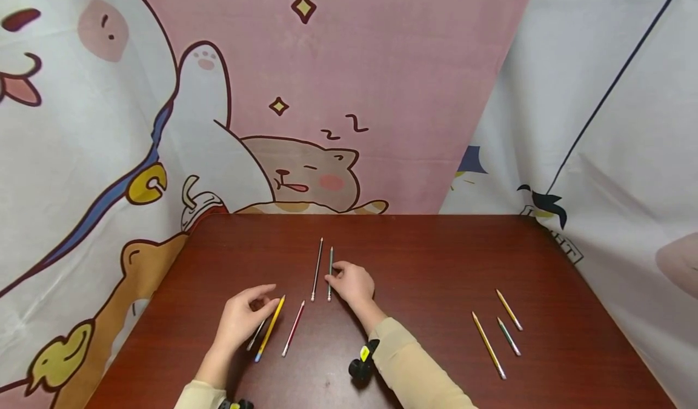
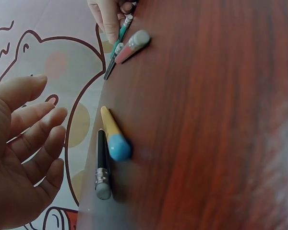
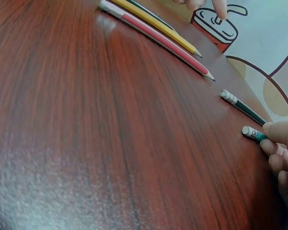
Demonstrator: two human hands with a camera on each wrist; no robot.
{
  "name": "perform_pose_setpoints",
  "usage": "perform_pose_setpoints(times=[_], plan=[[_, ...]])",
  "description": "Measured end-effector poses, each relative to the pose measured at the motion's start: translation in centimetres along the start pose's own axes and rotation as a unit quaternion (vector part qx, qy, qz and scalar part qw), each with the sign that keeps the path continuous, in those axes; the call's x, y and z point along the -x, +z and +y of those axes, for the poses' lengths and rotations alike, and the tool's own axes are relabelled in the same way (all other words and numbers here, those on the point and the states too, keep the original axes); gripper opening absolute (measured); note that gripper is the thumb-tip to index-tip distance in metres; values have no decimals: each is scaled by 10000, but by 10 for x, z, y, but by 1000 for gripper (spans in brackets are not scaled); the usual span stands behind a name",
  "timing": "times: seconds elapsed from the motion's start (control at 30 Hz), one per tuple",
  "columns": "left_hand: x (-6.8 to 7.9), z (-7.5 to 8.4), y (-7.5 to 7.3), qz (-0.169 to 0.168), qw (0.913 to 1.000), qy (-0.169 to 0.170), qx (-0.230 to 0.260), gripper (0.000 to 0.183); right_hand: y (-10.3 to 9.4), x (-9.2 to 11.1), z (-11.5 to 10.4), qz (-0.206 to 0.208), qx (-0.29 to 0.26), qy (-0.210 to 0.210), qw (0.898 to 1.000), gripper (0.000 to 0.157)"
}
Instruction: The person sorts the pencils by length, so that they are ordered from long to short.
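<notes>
My right hand (image 1: 354, 283) pinches a green pencil (image 1: 331, 257) between thumb and fingers, its white eraser end (image 3: 251, 132) showing beside the thumb. Just left of it a dark pencil (image 1: 317, 269) lies roughly parallel. My left hand (image 1: 242, 315) holds nothing; its fingers are loosely bent, above a yellow pencil with a blue end (image 1: 269, 331) and a black pencil (image 2: 102, 158), which is partly hidden by the hand in the head view. Between the hands lies a red pencil (image 1: 294, 328), eraser end toward me.
On the right of the brown table (image 1: 425, 263) lie a long yellow pencil (image 1: 488, 344), a shorter yellow pencil (image 1: 509, 309) and a short green pencil (image 1: 509, 336). A printed cloth (image 1: 414, 94) with cartoon animals hangs behind the table's far edge.
</notes>
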State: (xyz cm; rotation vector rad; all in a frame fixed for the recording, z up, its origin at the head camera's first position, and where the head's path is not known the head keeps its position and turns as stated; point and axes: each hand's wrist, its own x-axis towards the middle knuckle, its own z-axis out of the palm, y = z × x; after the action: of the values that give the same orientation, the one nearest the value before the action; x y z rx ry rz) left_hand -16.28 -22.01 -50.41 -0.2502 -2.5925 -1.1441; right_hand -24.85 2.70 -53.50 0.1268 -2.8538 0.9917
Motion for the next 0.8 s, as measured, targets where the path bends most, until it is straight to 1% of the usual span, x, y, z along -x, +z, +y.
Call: perform_pose_setpoints(times=[0.23, 0.5, 0.67, 0.8], plan=[[1, -1, 2, 73, 9999, 100, -12, 30, 3, 1, 0, 16, 9, -101, 9999, 36], [4, -3, 1, 43, 9995, 185, -268, 30, 3, 4, 2, -19, -22, -285, 9996, 36], [7, -1, 0, -36, 9996, 95, -250, 30, -4, 11, 7, 17, -251, -496, 9985, 34], [10, 1, 0, -38, 9994, 174, -295, 29, -11, 20, 16, 42, -523, -685, 9963, 33]])
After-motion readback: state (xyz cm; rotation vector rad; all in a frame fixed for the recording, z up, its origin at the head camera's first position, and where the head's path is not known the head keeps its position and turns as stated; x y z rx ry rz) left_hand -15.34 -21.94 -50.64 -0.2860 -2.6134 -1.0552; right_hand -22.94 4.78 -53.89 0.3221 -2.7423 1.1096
